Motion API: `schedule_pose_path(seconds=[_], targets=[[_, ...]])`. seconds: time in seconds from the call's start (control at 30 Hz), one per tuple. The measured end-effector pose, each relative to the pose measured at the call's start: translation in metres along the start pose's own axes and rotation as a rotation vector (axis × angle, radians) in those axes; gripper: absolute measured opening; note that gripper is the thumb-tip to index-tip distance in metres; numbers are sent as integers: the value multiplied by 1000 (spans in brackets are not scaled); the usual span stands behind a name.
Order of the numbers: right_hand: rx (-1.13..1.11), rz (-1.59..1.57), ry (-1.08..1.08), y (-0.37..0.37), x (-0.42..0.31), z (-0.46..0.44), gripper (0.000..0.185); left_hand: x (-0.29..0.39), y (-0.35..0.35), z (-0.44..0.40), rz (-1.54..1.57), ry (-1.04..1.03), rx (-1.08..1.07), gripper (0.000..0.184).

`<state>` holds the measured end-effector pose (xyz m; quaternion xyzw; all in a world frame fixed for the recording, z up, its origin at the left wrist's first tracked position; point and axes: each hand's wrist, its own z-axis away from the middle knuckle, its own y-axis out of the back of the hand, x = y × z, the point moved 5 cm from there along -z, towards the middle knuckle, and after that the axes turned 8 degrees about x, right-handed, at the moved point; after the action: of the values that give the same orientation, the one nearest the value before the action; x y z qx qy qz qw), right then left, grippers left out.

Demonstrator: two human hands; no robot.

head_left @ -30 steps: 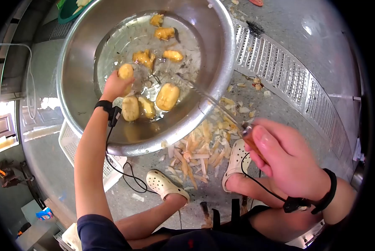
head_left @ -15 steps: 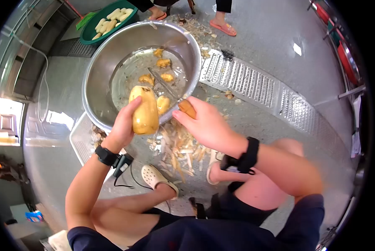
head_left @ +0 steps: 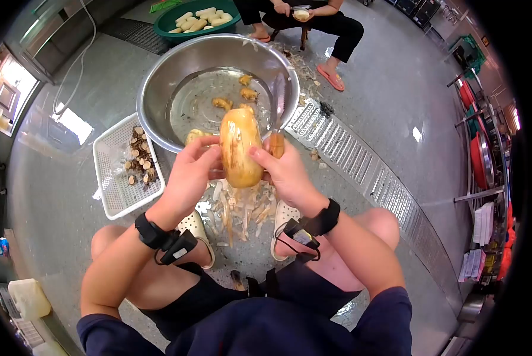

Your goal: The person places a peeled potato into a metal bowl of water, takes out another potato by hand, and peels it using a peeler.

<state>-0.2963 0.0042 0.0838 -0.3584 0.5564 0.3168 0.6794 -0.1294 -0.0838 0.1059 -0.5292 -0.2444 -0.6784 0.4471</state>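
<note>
An unpeeled yellow-brown lotus root (head_left: 240, 148) is held upright between my hands, above the near rim of a metal basin (head_left: 159, 77). My left hand (head_left: 189, 169) is closed on its left side. My right hand (head_left: 287, 175) grips the wooden handle of a knife (head_left: 276, 142), and its thumb presses against the root's right side. The knife's blade points away from me over the basin's right wall. Inside the basin, smaller lotus root pieces (head_left: 249, 94) lie in shallow water. Peelings (head_left: 242, 207) are heaped on the floor under my hands.
To the left stands a white basket (head_left: 115, 178) with cut root ends. Behind the basin is a green tub (head_left: 171, 34) of peeled roots. Another person (head_left: 337, 29) sits at the back, holding a root and a blade. A metal drain grate (head_left: 361, 160) crosses the floor at right.
The lotus root has moved right and now stands between both hands. My right hand has brought the knife upright beside it and touches the root. The view has shifted, showing more of the other person.
</note>
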Motion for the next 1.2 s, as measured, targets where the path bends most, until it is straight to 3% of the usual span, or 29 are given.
schedule_pose_path(seconds=[0.1,0.2,0.23,0.33,0.37,0.47,0.57,0.63,0.73,0.83,0.97,1.07,1.2], targets=[[-8,-34,31,-6,-8,-8,32,-16,21,-23,8,-18,48,21],[16,-113,40,-13,-4,-13,33,-21,31,-48,-293,-178,-14,20],[15,-129,34,-13,-4,-18,33,-23,33,-54,-508,-210,-20,31],[5,-159,39,-8,3,-27,34,-16,33,-54,-442,-449,82,44],[-2,-169,34,-7,5,-29,34,-19,35,-55,-312,-319,-28,47],[-69,-204,-27,1,15,-33,32,-2,15,-39,-65,-188,-148,45],[-132,-312,-71,-4,18,-36,30,-5,3,-35,4,-204,-256,47],[-195,-405,-124,-5,23,-35,28,-1,2,-36,-58,-242,-228,47],[-296,-435,-121,0,35,-38,58,-5,4,-40,-3,-178,-220,46],[-267,-520,-239,1,31,-33,35,-18,11,-51,56,-87,-187,44],[-310,-525,-282,3,33,-32,45,-32,13,-59,84,-62,-100,41],[-315,-501,-310,3,39,-29,46,-39,19,-62,318,71,-4,35],[-286,-449,-346,6,48,-29,44,-24,10,-47,-42,-128,96,24]])
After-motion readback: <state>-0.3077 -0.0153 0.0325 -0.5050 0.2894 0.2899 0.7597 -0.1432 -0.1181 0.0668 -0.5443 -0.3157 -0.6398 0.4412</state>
